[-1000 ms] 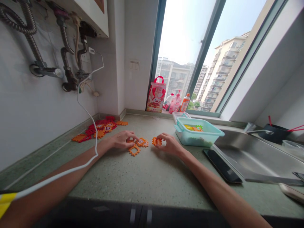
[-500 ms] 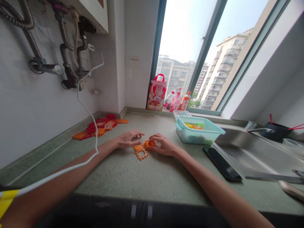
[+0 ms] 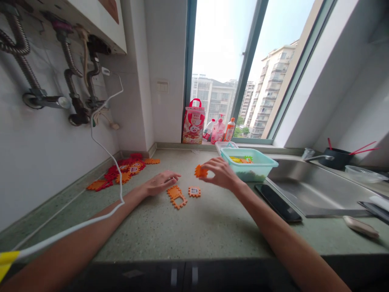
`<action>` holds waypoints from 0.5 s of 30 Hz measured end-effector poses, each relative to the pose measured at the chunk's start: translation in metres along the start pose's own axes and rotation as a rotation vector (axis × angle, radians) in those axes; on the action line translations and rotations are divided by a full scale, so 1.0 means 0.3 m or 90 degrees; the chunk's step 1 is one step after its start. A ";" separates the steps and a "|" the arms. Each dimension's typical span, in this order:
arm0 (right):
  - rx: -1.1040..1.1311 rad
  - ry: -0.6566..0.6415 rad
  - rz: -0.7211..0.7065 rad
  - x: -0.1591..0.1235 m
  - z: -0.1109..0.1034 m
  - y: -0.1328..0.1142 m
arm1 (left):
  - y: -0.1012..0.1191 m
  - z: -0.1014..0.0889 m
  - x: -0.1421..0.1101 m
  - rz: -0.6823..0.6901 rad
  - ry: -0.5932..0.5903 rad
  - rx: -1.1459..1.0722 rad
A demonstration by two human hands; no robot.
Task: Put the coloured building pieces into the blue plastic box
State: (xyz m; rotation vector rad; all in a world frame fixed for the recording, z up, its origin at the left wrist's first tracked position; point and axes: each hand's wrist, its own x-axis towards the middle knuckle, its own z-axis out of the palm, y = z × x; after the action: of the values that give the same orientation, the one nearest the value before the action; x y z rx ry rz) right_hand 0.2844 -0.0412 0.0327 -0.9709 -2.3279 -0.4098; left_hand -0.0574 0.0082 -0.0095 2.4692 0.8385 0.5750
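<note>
My right hand (image 3: 221,172) pinches an orange interlocking tile (image 3: 200,171) with toothed edges, raised above the countertop. Fingers loosely stretched, my left hand (image 3: 161,182) rests on the counter and grips nothing. Close to its thumb lie two joined orange tiles (image 3: 174,191), the nearer one with a round opening. An orange tile with a white window picture (image 3: 194,191) lies apart, just right of them. Farther left, a pile of red and orange tiles (image 3: 127,169) is spread by the wall.
A teal plastic box (image 3: 258,172) with colourful pieces stands right of my right hand. In front of it lies a black phone (image 3: 278,202), beside the steel sink (image 3: 306,186). A white cable (image 3: 114,209) hangs across my left forearm. Bottles (image 3: 218,132) and a red bag (image 3: 193,123) line the windowsill.
My right hand has lifted an orange tile off the counter, uncovering the window-picture tile. My left hand stays by the joined tiles. The whole view has shifted slightly.
</note>
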 end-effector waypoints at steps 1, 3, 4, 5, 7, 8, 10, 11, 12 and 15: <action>-0.056 0.058 0.053 -0.019 -0.050 0.049 | -0.002 -0.001 0.000 0.002 -0.001 0.000; -0.182 0.173 0.200 -0.075 -0.144 0.153 | -0.007 -0.003 0.000 0.011 -0.003 0.010; -0.240 0.209 0.277 -0.108 -0.182 0.204 | -0.009 -0.005 0.001 0.019 -0.007 0.021; -0.283 0.216 0.339 -0.142 -0.213 0.249 | -0.012 -0.008 0.002 0.029 -0.014 0.035; -0.338 0.198 0.446 -0.202 -0.251 0.320 | -0.016 -0.017 0.003 0.054 -0.033 0.065; -0.347 0.170 0.489 -0.224 -0.260 0.343 | -0.017 -0.024 0.003 0.065 -0.044 0.078; -0.345 0.123 0.542 -0.243 -0.261 0.366 | -0.017 -0.039 -0.003 0.071 -0.062 0.098; -0.345 0.121 0.545 -0.240 -0.255 0.364 | -0.015 -0.047 -0.007 0.067 -0.068 0.107; -0.344 0.140 0.528 -0.227 -0.246 0.353 | -0.011 -0.053 -0.012 0.059 -0.072 0.113; -0.292 0.248 0.380 -0.154 -0.194 0.261 | 0.000 -0.064 -0.025 0.039 -0.078 0.117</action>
State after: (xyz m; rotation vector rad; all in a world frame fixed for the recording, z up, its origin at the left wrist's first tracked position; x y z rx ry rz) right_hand 0.3903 -0.0403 0.0546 -1.5736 -1.5256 -0.8110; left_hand -0.0727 0.0090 0.0041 2.6731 0.8011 0.3776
